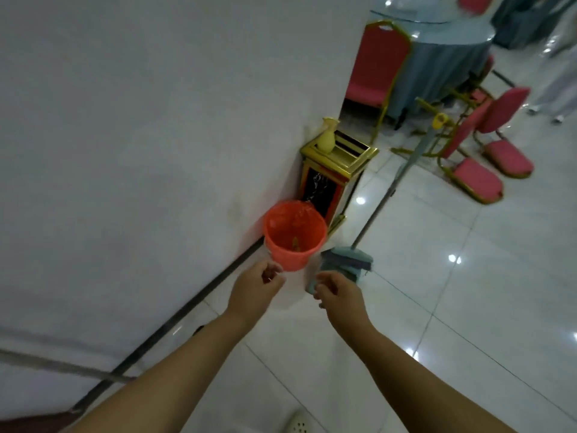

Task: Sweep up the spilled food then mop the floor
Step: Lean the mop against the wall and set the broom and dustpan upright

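Observation:
An orange plastic bin (293, 237) with a thin liner stands on the white tiled floor against the wall; a small scrap lies inside it. Just right of it rests a mop head (348, 260) in grey-blue cloth, its long pole (402, 173) leaning up to the right toward a yellow handle end (438, 120). My left hand (257, 287) hovers just below the bin's rim, fingers curled and holding nothing. My right hand (337, 292) hovers just in front of the mop head, fingers loosely curled and apart, covering part of the cloth. Neither hand touches anything that I can see.
A gold and black waste stand (331, 179) with a pale yellow vase (327, 135) stands behind the bin. Red banquet chairs (477, 170) and a round table in blue cloth (443, 54) sit at the upper right. A grey pole (62, 367) lies along the wall at lower left.

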`<move>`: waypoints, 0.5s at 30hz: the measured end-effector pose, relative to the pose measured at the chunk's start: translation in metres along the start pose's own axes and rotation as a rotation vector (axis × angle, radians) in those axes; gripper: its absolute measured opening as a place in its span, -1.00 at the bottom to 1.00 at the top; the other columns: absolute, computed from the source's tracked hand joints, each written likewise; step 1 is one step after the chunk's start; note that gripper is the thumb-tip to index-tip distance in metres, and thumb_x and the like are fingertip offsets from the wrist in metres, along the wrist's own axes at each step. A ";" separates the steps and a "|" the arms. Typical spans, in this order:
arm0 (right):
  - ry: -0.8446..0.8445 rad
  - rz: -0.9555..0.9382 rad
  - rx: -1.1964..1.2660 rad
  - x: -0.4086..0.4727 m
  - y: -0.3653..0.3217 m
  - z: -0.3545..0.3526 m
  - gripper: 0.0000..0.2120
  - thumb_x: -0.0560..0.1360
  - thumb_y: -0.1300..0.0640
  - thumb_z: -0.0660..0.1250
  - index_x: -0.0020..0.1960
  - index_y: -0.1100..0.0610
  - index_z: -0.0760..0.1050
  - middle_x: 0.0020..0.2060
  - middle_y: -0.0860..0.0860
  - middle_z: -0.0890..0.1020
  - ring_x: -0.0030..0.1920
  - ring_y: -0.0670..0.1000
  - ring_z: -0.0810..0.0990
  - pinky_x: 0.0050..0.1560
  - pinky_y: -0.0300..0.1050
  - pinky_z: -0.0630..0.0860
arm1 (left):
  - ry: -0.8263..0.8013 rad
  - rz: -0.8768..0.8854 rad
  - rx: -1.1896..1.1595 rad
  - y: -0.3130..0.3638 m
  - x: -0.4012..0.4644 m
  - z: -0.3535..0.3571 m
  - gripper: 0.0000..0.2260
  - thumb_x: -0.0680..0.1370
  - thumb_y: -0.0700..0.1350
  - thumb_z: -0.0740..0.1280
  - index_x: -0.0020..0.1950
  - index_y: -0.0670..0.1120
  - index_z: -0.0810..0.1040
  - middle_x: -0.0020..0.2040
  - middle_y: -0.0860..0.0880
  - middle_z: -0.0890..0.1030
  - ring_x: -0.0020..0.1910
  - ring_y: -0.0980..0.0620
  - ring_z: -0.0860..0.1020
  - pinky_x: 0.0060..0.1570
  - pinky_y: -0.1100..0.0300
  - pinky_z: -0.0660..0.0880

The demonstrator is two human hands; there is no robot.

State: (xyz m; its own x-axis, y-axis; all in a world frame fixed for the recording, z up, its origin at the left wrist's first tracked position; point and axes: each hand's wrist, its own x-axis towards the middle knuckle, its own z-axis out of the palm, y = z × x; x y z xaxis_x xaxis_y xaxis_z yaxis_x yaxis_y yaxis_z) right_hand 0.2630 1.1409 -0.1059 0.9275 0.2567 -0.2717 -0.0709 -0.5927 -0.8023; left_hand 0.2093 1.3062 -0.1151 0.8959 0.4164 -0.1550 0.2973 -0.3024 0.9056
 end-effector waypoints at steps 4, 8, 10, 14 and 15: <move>0.081 0.064 0.021 0.014 0.036 -0.079 -0.83 0.56 0.21 0.23 0.08 0.10 0.56 -0.08 -0.02 0.60 -0.08 -0.03 0.60 -0.01 -0.09 0.62 | -0.100 0.048 -0.017 0.034 0.022 0.073 -0.79 0.47 -0.14 0.40 -0.23 0.17 0.49 -0.30 0.16 0.55 -0.29 0.19 0.53 -0.32 0.39 0.45; 0.116 0.089 0.036 0.038 0.058 -0.127 -0.82 0.57 0.22 0.22 -0.03 -0.03 0.53 -0.05 -0.01 0.62 -0.05 -0.01 0.61 0.02 -0.05 0.62 | -0.171 0.031 -0.017 0.055 0.048 0.120 -0.81 0.47 -0.14 0.41 -0.22 0.14 0.51 -0.24 0.14 0.58 -0.24 0.16 0.56 -0.30 0.39 0.44; 0.126 0.090 0.044 0.053 0.066 -0.142 -0.78 0.57 0.22 0.22 -0.08 -0.10 0.49 -0.06 -0.02 0.63 -0.06 -0.04 0.61 0.02 -0.05 0.61 | -0.183 0.023 -0.007 0.062 0.065 0.138 -0.81 0.47 -0.15 0.41 -0.22 0.13 0.52 -0.24 0.12 0.59 -0.23 0.14 0.56 -0.28 0.34 0.45; 0.135 0.090 0.062 0.088 0.076 -0.171 -0.74 0.57 0.21 0.23 -0.11 -0.16 0.47 -0.05 -0.02 0.63 -0.04 -0.03 0.61 0.01 -0.07 0.62 | -0.227 -0.001 0.004 0.080 0.103 0.172 -0.85 0.49 -0.15 0.41 -0.16 0.11 0.54 -0.19 0.09 0.61 -0.17 0.08 0.58 -0.24 0.28 0.47; 0.141 0.091 0.067 0.099 0.078 -0.179 -0.76 0.57 0.21 0.23 -0.10 -0.14 0.48 -0.06 -0.02 0.63 -0.04 -0.03 0.62 0.00 -0.09 0.62 | -0.233 0.004 0.007 0.086 0.114 0.181 -0.87 0.49 -0.15 0.41 -0.16 0.10 0.55 -0.18 0.08 0.61 -0.16 0.08 0.58 -0.22 0.27 0.48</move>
State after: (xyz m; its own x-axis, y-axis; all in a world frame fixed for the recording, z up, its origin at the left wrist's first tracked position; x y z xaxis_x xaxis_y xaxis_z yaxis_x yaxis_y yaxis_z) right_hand 0.4150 0.9833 -0.0998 0.9581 0.0916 -0.2713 -0.1771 -0.5550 -0.8128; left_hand 0.3969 1.1729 -0.1265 0.9489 0.2064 -0.2389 0.2950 -0.3104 0.9037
